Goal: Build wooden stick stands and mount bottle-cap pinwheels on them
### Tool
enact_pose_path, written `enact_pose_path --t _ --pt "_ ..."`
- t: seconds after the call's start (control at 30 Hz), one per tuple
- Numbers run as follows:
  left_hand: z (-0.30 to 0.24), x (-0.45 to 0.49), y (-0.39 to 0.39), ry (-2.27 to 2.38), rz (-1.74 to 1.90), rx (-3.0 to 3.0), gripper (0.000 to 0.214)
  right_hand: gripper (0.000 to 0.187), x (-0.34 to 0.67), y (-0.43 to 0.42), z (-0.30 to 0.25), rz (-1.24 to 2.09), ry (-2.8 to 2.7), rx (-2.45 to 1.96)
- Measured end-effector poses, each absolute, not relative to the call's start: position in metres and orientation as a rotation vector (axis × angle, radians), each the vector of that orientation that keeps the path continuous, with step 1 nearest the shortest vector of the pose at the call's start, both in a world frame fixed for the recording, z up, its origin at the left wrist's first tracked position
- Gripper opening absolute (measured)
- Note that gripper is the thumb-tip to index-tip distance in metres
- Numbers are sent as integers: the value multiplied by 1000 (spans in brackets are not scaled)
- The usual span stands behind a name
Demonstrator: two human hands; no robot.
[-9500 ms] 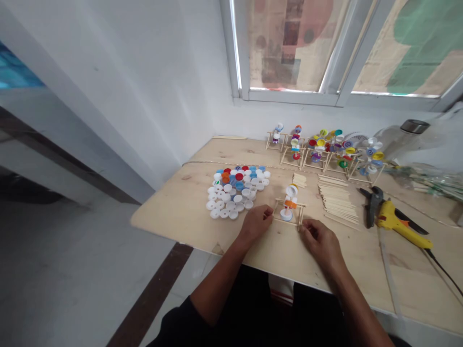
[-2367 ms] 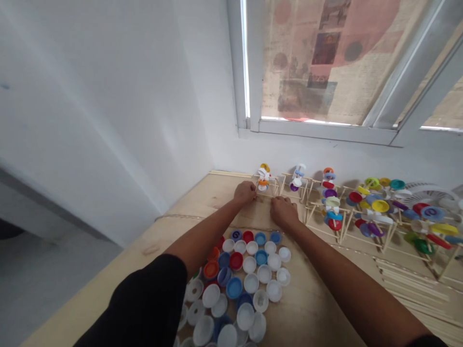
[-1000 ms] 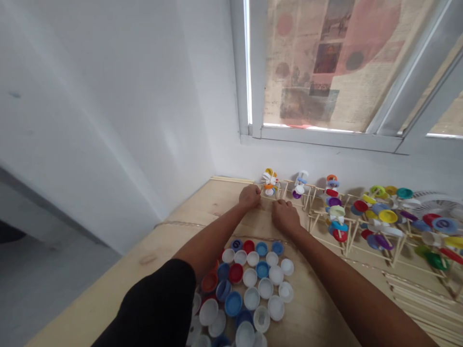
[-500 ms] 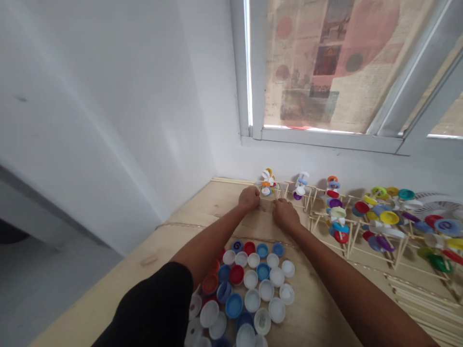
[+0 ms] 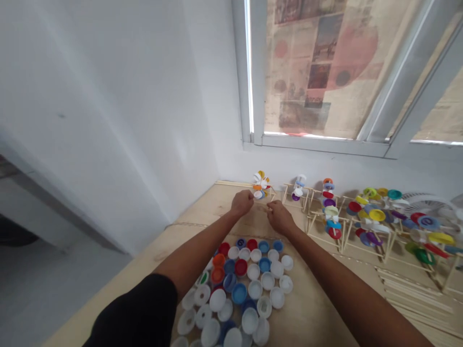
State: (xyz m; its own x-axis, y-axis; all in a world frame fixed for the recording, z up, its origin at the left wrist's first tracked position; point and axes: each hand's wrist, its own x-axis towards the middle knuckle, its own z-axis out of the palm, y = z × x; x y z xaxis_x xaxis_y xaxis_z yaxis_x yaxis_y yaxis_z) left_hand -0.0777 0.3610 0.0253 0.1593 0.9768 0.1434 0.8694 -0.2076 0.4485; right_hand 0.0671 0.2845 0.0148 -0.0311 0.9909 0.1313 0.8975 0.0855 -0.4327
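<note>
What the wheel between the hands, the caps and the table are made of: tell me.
Wheel: seemingly plastic, smooth; bright, round parts in plain colours.
Caps: probably moulded plastic, slightly glossy; thin raised rims.
Table: likely wood, matt; pale tan with faint brown marks.

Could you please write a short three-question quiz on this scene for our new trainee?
1. Which is nearest to the left hand and right hand?
A) the window
B) the leftmost wheel
C) the floor

2. Fill in: In the picture, the loose sticks lie to the ____ of the loose caps.

3. True or false: Both hands rest on the loose caps.

Key: 1. B; 2. right; 3. False, both hands are beyond the caps.
</note>
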Motion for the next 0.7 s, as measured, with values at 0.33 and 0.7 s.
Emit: enact_pose_path --t 0.33,0.7 --pt "82 -83 263 1700 734 2209 16 33 65 190 52 250 -1824 -1700" --pt "78 -70 115 1559 693 2193 14 33 84 25 45 285 -1708 -1641"
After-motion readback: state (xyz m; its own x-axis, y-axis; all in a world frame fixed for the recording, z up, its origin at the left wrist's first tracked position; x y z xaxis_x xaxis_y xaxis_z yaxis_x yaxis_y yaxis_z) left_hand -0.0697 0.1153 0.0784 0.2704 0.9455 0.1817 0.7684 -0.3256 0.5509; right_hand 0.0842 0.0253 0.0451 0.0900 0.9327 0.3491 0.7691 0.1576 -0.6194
